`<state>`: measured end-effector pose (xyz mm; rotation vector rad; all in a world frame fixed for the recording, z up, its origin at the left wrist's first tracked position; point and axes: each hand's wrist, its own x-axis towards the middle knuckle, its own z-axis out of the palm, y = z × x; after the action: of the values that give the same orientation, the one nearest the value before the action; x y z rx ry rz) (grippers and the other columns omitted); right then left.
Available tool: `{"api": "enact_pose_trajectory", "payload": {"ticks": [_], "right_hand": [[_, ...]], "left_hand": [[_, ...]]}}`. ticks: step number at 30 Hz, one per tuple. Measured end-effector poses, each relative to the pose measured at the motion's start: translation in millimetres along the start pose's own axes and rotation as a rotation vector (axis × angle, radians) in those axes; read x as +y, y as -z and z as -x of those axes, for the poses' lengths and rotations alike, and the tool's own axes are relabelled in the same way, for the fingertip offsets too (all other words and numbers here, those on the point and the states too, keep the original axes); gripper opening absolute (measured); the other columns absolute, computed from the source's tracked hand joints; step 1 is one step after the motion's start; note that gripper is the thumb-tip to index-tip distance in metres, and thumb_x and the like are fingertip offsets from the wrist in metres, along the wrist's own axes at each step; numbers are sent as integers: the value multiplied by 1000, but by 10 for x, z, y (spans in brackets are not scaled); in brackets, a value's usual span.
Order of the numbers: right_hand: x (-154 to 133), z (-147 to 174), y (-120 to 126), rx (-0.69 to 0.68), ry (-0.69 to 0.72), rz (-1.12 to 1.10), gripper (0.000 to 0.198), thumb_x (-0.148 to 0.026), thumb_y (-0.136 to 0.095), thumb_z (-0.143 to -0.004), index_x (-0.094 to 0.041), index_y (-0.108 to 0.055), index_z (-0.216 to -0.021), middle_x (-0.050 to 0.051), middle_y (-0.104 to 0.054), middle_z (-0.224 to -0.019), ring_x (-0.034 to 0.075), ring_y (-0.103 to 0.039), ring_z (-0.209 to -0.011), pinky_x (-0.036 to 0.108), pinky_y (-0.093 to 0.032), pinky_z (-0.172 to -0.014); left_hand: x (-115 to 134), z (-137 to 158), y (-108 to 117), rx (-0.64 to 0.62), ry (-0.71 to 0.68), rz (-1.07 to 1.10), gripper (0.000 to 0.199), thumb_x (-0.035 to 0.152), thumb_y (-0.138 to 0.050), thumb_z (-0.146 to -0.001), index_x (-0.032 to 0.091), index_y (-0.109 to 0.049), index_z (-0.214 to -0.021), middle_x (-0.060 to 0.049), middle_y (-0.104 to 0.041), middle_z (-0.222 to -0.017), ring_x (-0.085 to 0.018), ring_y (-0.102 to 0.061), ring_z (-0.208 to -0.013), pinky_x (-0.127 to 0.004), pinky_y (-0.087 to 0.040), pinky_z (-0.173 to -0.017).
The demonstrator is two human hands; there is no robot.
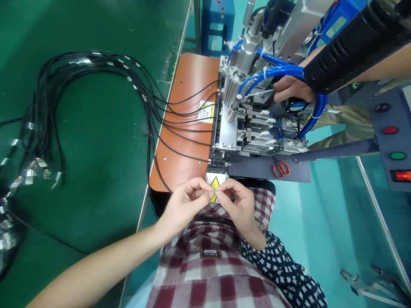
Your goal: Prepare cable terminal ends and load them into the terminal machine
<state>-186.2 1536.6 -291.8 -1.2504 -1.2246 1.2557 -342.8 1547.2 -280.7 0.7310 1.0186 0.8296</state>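
Observation:
My left hand (189, 197) is closed in a pinch, with a black cable (160, 175) running into it from the left. Facing it, my right hand (238, 203) pinches at the same spot, and the fingertips of both hands nearly meet. Between them shows a thin, pale end of the cable, too small to make out in detail. Both hands are above a yellow warning label (215, 182) at the near edge of the machine. Just beyond, several black cables (189, 130) lie across a brown board (183, 171) and enter the clamping fixture (228, 132).
A thick cable bundle (86, 62) loops over the green surface (102, 192) at left. Cylinders with blue air hoses (272, 72) rise above the fixture. Another person's hand (293, 88) reaches in there. Red-handled scissors (281, 168) lie at the right; a button panel (393, 143) stands beyond.

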Motion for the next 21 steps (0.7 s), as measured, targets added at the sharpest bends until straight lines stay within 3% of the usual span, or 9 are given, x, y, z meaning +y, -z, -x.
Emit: {"api": "enact_pose_trajectory", "payload": {"ticks": [6,21], "right_hand": [[10,1,1,-5,0,9,5,-17,-65,-83,-19,-65,-78,-1,-61,-73,12,-51,-64,25,-41,-60],[15,20,7,4,-3,40,5,-18,-65,-83,-19,-66,-79,-1,-60,-72,13,-51,-64,26,-41,-60]], "left_hand": [[13,16,-23,9,-14,-51,19,30,-73,-78,15,-62,-78,1,-59,-67,-9,-49,-60,-20,-38,-55],[-3,33,-34,27,-53,-103,21,31,-71,-80,14,-60,-77,3,-53,-61,-8,-42,-55,-20,-33,-53]]}}
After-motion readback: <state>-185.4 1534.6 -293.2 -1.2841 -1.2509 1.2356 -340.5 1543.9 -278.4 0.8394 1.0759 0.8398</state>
